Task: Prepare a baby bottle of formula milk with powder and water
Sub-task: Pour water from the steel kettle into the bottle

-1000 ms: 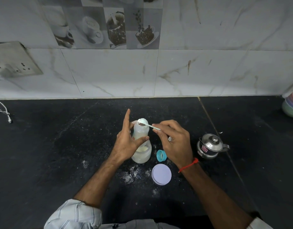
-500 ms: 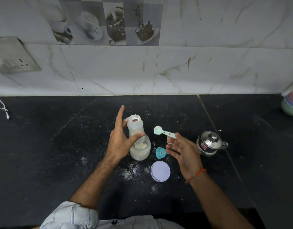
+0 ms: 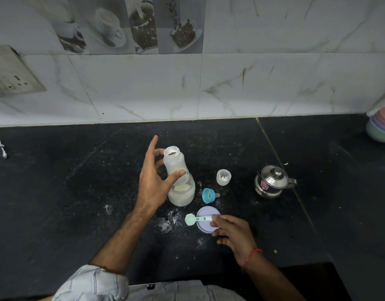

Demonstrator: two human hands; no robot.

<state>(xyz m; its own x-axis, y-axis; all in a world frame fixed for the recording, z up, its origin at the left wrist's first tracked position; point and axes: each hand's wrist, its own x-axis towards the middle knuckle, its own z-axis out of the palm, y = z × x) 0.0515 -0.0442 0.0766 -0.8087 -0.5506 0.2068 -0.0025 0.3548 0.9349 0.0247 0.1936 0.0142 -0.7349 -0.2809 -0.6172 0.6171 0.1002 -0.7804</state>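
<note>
The black counter point(image 3: 57, 203) runs along a wall of white marbled tiles point(image 3: 143, 88), and some tiles up top show pictures of cups point(image 3: 130, 29). A grey socket plate point(image 3: 13, 74) sits on the wall at the left, and a white cable point(image 3: 0, 148) lies on the counter just under it. At the far right edge is a stack of bowls point(image 3: 381, 127) in soft colours, partly cut off, and a thin pale seam point(image 3: 280, 161) crosses the counter on the right.

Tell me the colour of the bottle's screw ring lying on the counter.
Teal blue; the screw ring lies beside the bottle, seen clearly in the head view.
</note>
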